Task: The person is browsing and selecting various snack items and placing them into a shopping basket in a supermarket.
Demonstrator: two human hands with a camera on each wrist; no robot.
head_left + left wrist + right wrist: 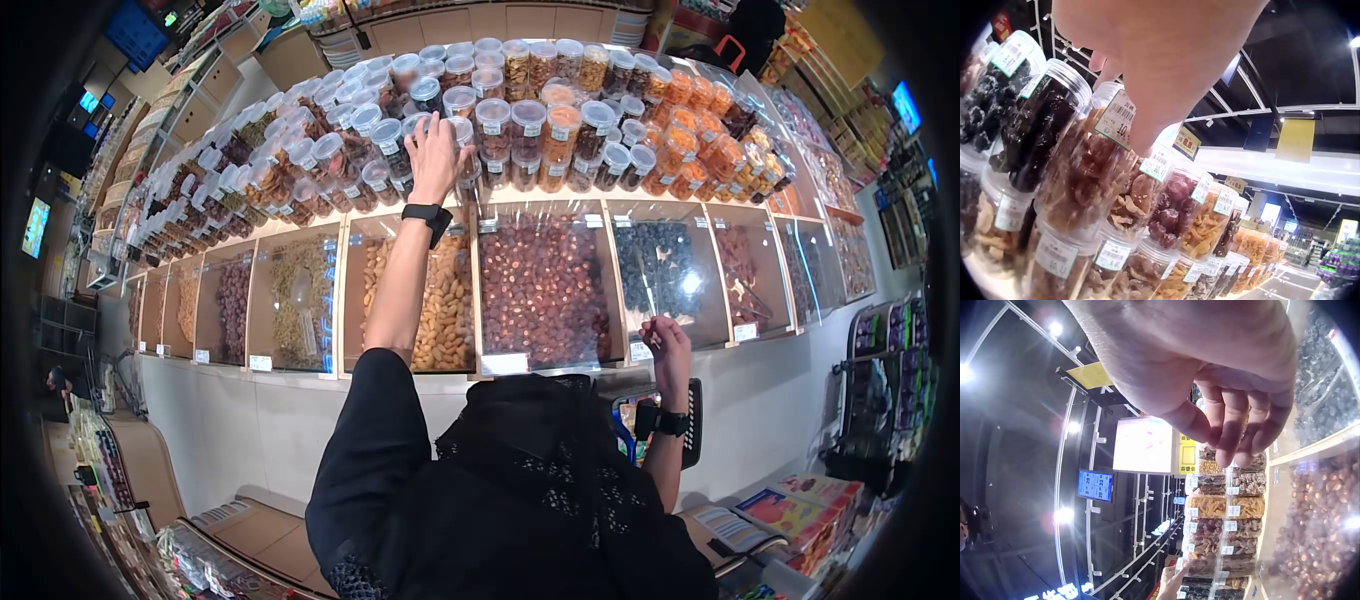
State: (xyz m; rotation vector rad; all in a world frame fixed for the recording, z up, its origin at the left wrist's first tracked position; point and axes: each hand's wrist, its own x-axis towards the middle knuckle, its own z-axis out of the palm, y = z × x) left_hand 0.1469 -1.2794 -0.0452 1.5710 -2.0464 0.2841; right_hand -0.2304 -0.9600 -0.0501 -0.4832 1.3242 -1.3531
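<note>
My left hand (434,160) reaches into the stacked rows of clear jars, its fingers and thumb around the lid of a jar of brown dried fruit (1082,172). That jar stands on another jar in the left wrist view, and the hand partly hides its lid. Beside it stands a jar of dark dried fruit (1038,128); on the other side is a jar of reddish fruit (1175,209). My right hand (668,345) hangs over the front edge of the bins, fingers loosely curled with nothing visible in them.
Below the jars runs a row of covered bins, with reddish-brown nuts (545,290), tan nuts (445,310) and dark dried fruit (660,265). Orange-filled jars (690,130) stand at the right. A shopping basket (690,425) is by the right forearm. Stacked goods (890,370) stand further right.
</note>
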